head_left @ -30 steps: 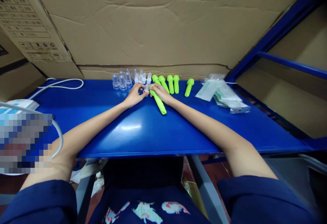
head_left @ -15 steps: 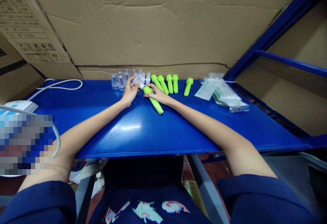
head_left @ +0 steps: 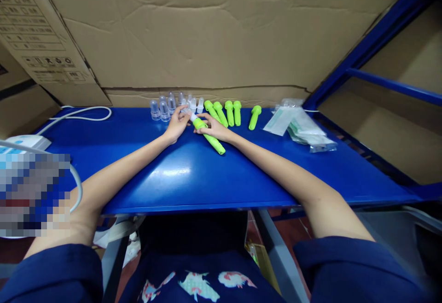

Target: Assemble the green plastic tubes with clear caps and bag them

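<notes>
My right hand [head_left: 214,129] is wrapped round a bright green plastic handle [head_left: 215,145], which slants down to the right over the table. A white tip [head_left: 194,117] sticks out of its upper end. At that tip, the fingers of my left hand [head_left: 175,129] are closed on a clear plastic cap [head_left: 186,111], partly hidden by the fingers. How far the cap sits over the tip, I cannot tell. Beyond my left hand stand several clear caps [head_left: 164,108] and white tips [head_left: 200,105]. Several more green handles [head_left: 236,113] lie beyond my right hand.
The blue table [head_left: 145,183] backs onto a cardboard wall [head_left: 214,40]. Plastic packets [head_left: 304,125] lie at the right. At the left are a white device [head_left: 34,143] and a looped cable [head_left: 93,119]. A blue frame [head_left: 390,82] rises at the right.
The green handle's lower end has shifted slightly right. A clear cap now shows at the white tip, between my left fingers; both hands have stayed nearly in place.
</notes>
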The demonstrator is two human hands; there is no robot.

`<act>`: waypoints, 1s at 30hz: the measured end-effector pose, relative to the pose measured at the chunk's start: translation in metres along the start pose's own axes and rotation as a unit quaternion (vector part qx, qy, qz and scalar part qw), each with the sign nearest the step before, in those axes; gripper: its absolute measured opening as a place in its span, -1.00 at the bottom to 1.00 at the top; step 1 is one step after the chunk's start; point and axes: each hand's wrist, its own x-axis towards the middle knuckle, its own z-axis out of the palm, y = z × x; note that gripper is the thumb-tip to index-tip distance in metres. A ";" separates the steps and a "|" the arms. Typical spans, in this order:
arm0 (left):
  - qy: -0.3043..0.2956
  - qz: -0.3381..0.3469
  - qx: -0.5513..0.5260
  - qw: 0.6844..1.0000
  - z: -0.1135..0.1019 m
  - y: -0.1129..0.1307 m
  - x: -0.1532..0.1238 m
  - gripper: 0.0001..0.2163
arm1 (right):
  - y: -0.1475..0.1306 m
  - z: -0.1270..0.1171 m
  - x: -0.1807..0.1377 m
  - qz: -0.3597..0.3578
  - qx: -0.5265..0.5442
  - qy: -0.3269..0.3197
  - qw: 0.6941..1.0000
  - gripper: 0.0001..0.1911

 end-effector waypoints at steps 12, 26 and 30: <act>-0.006 -0.023 0.009 1.000 0.003 0.009 -0.006 -0.74 | -0.004 0.001 -0.002 0.014 0.001 0.009 1.000 -0.29; -0.081 -0.005 0.060 0.995 0.000 0.013 -0.010 -0.63 | 0.002 0.001 -0.001 0.004 -0.011 0.022 1.000 -0.25; -0.085 -0.012 0.061 0.994 -0.001 0.011 -0.007 -0.58 | 0.001 0.000 -0.002 -0.029 -0.022 0.012 0.999 -0.14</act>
